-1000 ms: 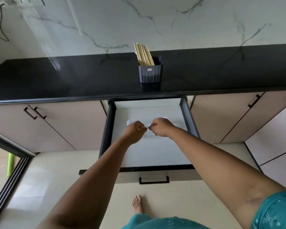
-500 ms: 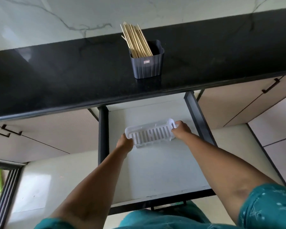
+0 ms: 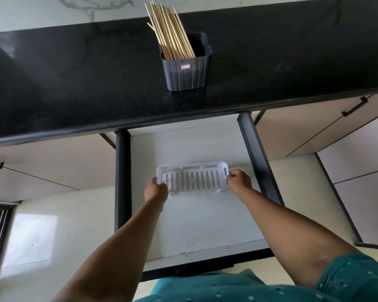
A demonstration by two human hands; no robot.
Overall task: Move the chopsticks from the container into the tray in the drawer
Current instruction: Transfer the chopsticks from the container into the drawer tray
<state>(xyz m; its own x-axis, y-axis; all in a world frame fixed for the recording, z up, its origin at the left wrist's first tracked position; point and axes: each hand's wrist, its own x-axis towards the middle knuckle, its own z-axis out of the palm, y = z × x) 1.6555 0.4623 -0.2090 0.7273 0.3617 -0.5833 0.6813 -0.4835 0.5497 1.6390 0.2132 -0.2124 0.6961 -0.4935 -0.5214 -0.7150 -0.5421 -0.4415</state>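
Several pale wooden chopsticks (image 3: pixel 170 31) stand bunched in a dark ribbed container (image 3: pixel 187 73) on the black countertop (image 3: pixel 74 79). Below it the drawer (image 3: pixel 196 225) is pulled out, white inside. A white slotted tray (image 3: pixel 193 176) sits on the drawer floor towards the back. My left hand (image 3: pixel 155 190) grips the tray's left end and my right hand (image 3: pixel 239 180) grips its right end. The tray has nothing in it.
Dark drawer side rails (image 3: pixel 260 158) run along both sides. Beige cabinet doors with black handles (image 3: pixel 355 107) flank the drawer. A marble wall rises behind the counter. Pale floor tiles (image 3: pixel 52 232) lie below.
My head has moved closer and looks further down. My hands went from the middle of the tray to its two ends, and the tray now sits lower in view.
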